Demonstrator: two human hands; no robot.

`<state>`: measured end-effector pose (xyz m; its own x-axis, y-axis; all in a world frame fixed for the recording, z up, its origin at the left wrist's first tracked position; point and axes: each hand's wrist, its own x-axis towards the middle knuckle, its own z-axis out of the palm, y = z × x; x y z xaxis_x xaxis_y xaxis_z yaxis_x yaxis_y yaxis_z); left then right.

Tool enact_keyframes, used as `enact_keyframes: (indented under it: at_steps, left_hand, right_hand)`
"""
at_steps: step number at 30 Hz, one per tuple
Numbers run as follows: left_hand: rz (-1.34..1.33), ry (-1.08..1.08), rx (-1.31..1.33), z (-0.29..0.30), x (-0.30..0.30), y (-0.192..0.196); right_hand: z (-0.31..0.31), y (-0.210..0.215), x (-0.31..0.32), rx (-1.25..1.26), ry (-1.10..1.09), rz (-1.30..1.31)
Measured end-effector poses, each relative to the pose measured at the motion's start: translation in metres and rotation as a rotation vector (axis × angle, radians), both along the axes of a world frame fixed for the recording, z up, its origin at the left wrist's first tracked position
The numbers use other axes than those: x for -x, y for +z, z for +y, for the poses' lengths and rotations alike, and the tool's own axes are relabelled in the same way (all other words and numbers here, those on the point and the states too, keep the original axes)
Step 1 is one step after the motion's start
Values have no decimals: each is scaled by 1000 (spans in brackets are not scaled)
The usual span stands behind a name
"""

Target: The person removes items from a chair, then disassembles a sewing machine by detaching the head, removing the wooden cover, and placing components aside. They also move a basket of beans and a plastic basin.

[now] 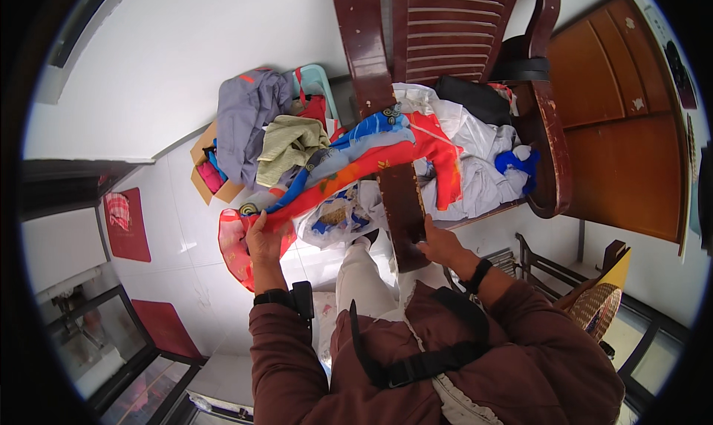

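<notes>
A long red and blue patterned cloth stretches from the wooden chair's seat down to the left. My left hand is closed on its lower left end, and a red part hangs below the fingers. At the right, my right hand grips the edge of the chair's dark brown armrest. The cloth's far end lies over the white and grey clothes heaped on the seat. Under the cloth, beside the armrest, is a clear plastic bag with blue and tan things in it.
Left of the chair, a grey garment and a beige cloth lie over a cardboard box and a light green tub. Red mats lie on the tiled floor. A wooden cabinet stands at the right.
</notes>
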<state>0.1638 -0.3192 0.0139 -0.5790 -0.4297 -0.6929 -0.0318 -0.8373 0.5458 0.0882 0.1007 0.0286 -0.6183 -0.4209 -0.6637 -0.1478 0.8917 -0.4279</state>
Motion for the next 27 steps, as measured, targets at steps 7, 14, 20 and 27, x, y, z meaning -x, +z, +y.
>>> enact_keyframes:
  at_steps: [7, 14, 20, 27]
  left_hand:
    - [-126, -244, 77, 18, 8, -15]
    - [-149, -621, 93, 45, 56, -13]
    - [-200, -866, 124, 101, 106, 1]
    - [-131, -1225, 105, 167, 144, 15]
  right_hand:
    - [20, 1, -12, 11, -28, -72]
    - [57, 13, -38, -17, -170, -68]
    - [71, 22, -50, 122, -493, 19]
    - [81, 46, -48, 401, -1019, -18]
